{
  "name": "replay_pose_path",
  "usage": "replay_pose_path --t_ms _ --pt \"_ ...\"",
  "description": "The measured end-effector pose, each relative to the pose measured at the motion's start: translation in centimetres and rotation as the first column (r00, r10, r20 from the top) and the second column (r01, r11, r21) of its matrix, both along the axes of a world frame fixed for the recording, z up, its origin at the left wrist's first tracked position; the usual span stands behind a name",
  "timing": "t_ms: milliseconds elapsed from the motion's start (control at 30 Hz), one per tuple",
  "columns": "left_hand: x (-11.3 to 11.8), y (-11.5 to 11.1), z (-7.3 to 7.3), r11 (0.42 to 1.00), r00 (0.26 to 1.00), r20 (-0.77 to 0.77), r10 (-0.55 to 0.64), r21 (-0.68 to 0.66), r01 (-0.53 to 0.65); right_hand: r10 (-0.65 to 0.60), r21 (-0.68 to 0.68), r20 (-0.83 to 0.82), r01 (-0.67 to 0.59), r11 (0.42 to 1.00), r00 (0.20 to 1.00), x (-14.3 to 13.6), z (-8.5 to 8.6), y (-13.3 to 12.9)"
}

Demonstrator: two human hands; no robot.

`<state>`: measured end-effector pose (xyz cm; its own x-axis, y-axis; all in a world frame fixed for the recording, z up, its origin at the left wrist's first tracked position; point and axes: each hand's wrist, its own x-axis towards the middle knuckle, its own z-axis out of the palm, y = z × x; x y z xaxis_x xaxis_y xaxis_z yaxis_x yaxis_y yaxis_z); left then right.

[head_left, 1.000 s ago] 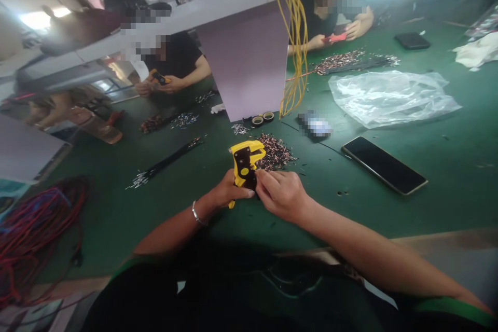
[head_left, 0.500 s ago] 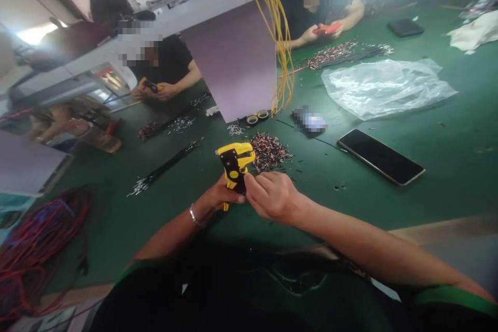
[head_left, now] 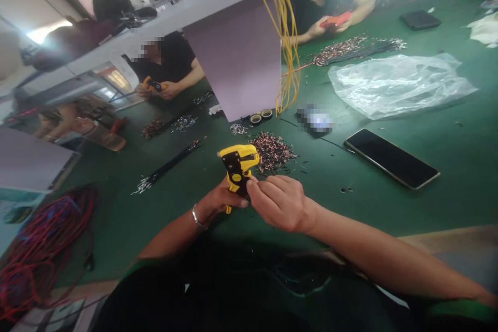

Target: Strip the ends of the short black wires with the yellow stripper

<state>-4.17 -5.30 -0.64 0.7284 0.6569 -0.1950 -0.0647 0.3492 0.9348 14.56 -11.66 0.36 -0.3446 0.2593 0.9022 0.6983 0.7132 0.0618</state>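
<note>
A yellow and black wire stripper (head_left: pixel 235 166) is gripped by my left hand (head_left: pixel 223 196), its handles within the wrapped fingers and its head pointing up. Close beside the tool, my right hand (head_left: pixel 278 202) is closed in a pinch, fingertips near the stripper's trigger side. Whatever those fingertips hold is hidden or too small to make out. Just behind the tool lies a pile of short black wire pieces with copper-coloured ends (head_left: pixel 272 151). To the left rests a bundle of black wires (head_left: pixel 169 167) with stripped, silvery ends.
A phone (head_left: pixel 392 158) and a clear plastic bag (head_left: pixel 400 85) lie to the right. Two tape rolls (head_left: pixel 260 116) sit by a pale upright panel (head_left: pixel 241 62) draped with yellow wires (head_left: pixel 290 57). Red cable coils (head_left: pixel 50 249) are at left. Two co-workers handle tools across the green table (head_left: pixel 369 207).
The view has shifted slightly, so most things appear a little further right. Both hands keep nearly the same pose around the wire stripper.
</note>
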Motion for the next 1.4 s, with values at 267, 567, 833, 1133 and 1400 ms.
replay_pose_path --t_ms 267,567,833,1133,1400 --pt "0.0 0.0 0.2 0.999 1.0 0.005 -0.025 0.021 0.025 -0.019 -0.01 -0.006 0.019 1.0 1.0 0.2 0.2 -0.2" --pt "0.0 0.3 0.6 0.983 0.998 -0.057 -0.033 0.181 0.043 -0.03 -0.021 -0.009 0.03 0.999 1.0 0.4 0.4 -0.3" --pt "-0.3 0.6 0.2 0.943 0.991 -0.121 -0.06 0.318 0.096 -0.019 -0.036 -0.02 0.018 0.999 1.0 0.2 0.4 -0.4" --pt "-0.4 0.7 -0.1 0.945 0.99 -0.106 -0.09 0.305 0.118 -0.027 -0.054 -0.015 0.026 0.998 1.0 0.3 0.0 -0.3" --pt "-0.5 0.7 -0.3 0.938 0.987 -0.126 -0.104 0.316 0.14 0.014 -0.103 -0.047 -0.019 0.995 0.999 0.3 0.2 -0.4"
